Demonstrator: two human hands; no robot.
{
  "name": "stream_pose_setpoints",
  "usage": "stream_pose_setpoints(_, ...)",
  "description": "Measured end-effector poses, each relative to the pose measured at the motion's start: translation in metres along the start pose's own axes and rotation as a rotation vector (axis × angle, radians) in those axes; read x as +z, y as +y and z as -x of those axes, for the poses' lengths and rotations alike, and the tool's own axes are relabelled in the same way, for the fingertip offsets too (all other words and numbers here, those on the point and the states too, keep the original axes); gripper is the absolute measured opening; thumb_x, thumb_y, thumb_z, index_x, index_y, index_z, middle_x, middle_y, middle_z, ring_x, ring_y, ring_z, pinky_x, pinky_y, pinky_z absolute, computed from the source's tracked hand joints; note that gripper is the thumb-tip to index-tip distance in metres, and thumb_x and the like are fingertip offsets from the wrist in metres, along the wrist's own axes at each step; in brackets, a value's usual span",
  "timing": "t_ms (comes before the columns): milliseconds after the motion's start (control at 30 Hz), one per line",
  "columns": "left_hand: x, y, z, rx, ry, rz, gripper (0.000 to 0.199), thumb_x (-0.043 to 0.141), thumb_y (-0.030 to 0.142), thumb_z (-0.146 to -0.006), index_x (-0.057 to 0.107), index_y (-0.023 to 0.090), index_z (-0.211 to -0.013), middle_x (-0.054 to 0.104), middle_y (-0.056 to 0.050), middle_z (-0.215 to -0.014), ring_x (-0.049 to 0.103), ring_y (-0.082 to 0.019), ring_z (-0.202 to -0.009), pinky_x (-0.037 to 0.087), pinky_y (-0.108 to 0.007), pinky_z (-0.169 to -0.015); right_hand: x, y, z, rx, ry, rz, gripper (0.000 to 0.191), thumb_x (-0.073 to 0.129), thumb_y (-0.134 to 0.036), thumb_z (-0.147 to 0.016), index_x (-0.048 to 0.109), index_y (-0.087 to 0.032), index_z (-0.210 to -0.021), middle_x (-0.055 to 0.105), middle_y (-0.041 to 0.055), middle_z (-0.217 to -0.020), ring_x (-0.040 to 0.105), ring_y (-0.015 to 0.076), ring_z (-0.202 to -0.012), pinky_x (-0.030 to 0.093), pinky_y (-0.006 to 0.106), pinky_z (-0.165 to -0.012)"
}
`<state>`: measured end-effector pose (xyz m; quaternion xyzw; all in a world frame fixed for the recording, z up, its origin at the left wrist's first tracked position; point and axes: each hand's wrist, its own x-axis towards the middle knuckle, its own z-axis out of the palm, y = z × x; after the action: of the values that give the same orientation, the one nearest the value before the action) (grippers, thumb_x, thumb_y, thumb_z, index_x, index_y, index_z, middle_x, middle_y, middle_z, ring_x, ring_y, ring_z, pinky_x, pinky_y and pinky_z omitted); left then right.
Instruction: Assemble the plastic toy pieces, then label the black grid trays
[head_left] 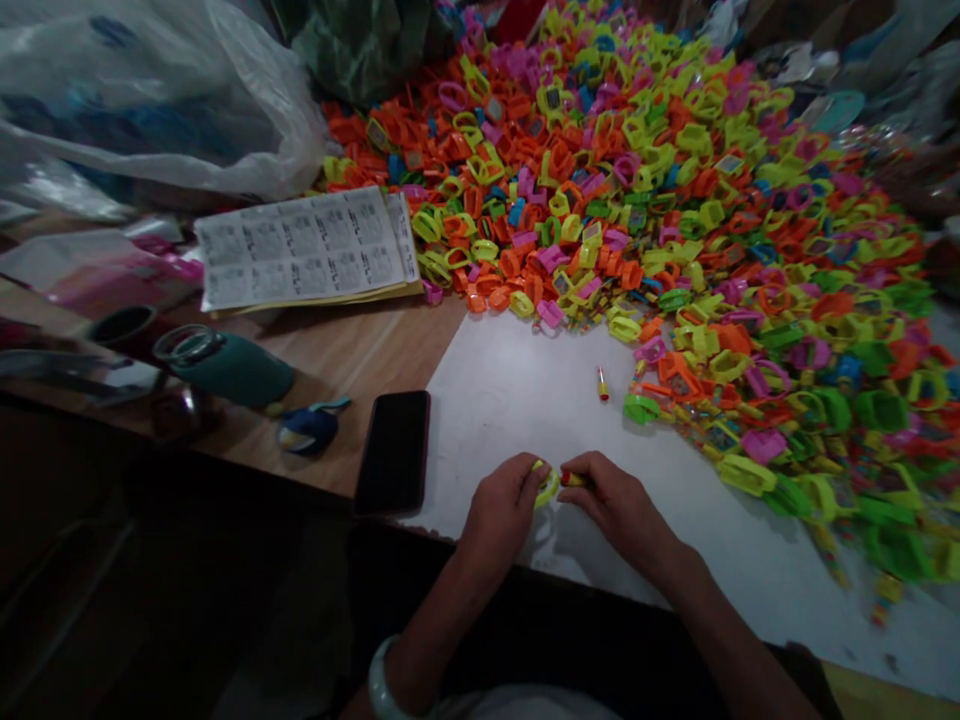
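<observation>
Your left hand point(501, 505) pinches a yellow-green ring point(551, 488) and your right hand point(621, 505) a small red-and-yellow tube point(574, 479), just apart over the white sheet point(499, 375), seemingly not yet joined. How much of the coloured heap point(570, 190) is finished, you cannot tell; its edges run out of view, and your fingers partly cover both held pieces.

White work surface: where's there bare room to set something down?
The white surface is bare between the phone and the loose tube, beyond the left hand. Another bare patch lies between the right hand and the colorful pile. It's crowded where that pile spreads.
</observation>
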<state>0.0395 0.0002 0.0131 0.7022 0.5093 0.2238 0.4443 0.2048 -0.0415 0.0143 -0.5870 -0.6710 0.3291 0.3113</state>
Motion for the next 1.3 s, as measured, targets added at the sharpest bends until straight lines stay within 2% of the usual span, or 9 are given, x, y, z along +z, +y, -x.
stream_pose_setpoints(367,0.004,0.001,0.0,0.019,0.0,-0.051,0.033,0.034,0.04,-0.089,0.056,0.019,-0.077,0.057,0.0,-0.074,0.052,-0.014,-0.073,0.037,-0.025,-0.069,0.001,0.008,0.001,-0.253,0.039,0.208,0.02,0.044,-0.031,-0.093,0.056,-0.02,-0.104,0.066,0.0051,-0.093,0.061,0.0151,-0.086,0.051,0.028,-0.076)
stream_pose_setpoints(500,0.004,-0.001,0.0,-0.063,-0.005,-0.016,0.036,0.035,0.043,-0.086,0.055,0.019,-0.071,0.053,0.001,-0.066,0.05,-0.014,-0.066,0.036,-0.025,-0.063,0.006,0.007,0.004,-0.352,0.056,0.459,0.023,0.041,-0.027,-0.094,0.054,-0.016,-0.11,0.066,0.0074,-0.088,0.061,0.0162,-0.081,0.05,0.027,-0.067)
stream_pose_setpoints(600,0.003,0.0,-0.001,-0.132,-0.031,0.0,0.036,0.037,0.045,-0.083,0.056,0.019,-0.066,0.052,0.001,-0.061,0.049,-0.014,-0.061,0.035,-0.026,-0.059,0.005,0.004,0.005,-0.429,0.039,0.617,0.027,0.045,-0.033,-0.092,0.053,-0.014,-0.108,0.064,0.0065,-0.082,0.059,0.0159,-0.074,0.046,0.025,-0.059)
stream_pose_setpoints(800,-0.005,0.003,-0.013,-0.214,-0.226,-0.031,0.035,0.042,0.043,-0.076,0.055,0.018,-0.055,0.053,0.0,-0.05,0.05,-0.015,-0.055,0.034,-0.026,-0.053,-0.003,0.006,0.002,-0.586,-0.033,0.78,0.008,0.047,-0.022,-0.091,0.053,-0.018,-0.088,0.059,-0.0002,-0.068,0.053,0.013,-0.059,0.035,0.027,-0.052)
stream_pose_setpoints(1000,0.001,0.003,-0.021,-0.317,-0.474,0.055,0.035,0.046,0.046,-0.075,0.056,0.016,-0.06,0.054,0.0,-0.048,0.047,-0.012,-0.042,0.035,-0.024,-0.044,0.007,0.02,0.006,-0.622,0.048,0.73,0.019,0.043,-0.023,-0.091,0.053,-0.019,-0.075,0.056,-0.0014,-0.059,0.051,0.0124,-0.051,0.031,0.028,-0.049)
stream_pose_setpoints(1067,0.001,0.007,-0.027,-0.252,-0.47,0.153,0.043,0.04,0.053,-0.079,0.057,0.015,-0.067,0.057,-0.001,-0.052,0.049,-0.013,-0.043,0.037,-0.024,-0.045,-0.012,0.027,0.009,-0.563,0.087,0.731,0.017,0.045,-0.028,-0.092,0.056,-0.019,-0.083,0.059,0.0004,-0.064,0.054,0.0133,-0.056,0.037,0.027,-0.052)
stream_pose_setpoints(1133,-0.005,0.012,-0.039,-0.138,-0.37,0.192,0.05,0.034,0.058,-0.083,0.06,0.015,-0.079,0.063,-0.003,-0.064,0.056,-0.014,-0.051,0.041,-0.025,-0.049,-0.049,0.034,0.013,-0.461,0.168,0.764,0.02,0.047,-0.034,-0.091,0.058,-0.019,-0.096,0.064,0.0049,-0.077,0.059,0.016,-0.068,0.043,0.028,-0.061)
stream_pose_setpoints(1233,-0.022,0.02,-0.075,0.01,-0.062,-0.021,0.045,0.035,0.052,-0.087,0.061,0.016,-0.095,0.067,-0.007,-0.088,0.063,-0.017,-0.073,0.047,-0.029,-0.066,-0.117,0.043,0.016,-0.244,0.372,0.955,0.03,0.044,-0.037,-0.091,0.058,-0.02,-0.111,0.062,0.0134,-0.104,0.057,0.0266,-0.094,0.048,0.038,-0.072)
stream_pose_setpoints(1300,-0.03,0.025,-0.108,0.076,0.151,-0.244,0.037,0.038,0.039,-0.09,0.059,0.014,-0.107,0.065,-0.012,-0.104,0.061,-0.02,-0.09,0.046,-0.033,-0.081,-0.146,0.044,0.007,-0.108,0.442,1.119,0.029,0.046,-0.031,-0.089,0.059,-0.02,-0.113,0.058,0.0154,-0.114,0.051,0.0332,-0.103,0.047,0.043,-0.074)
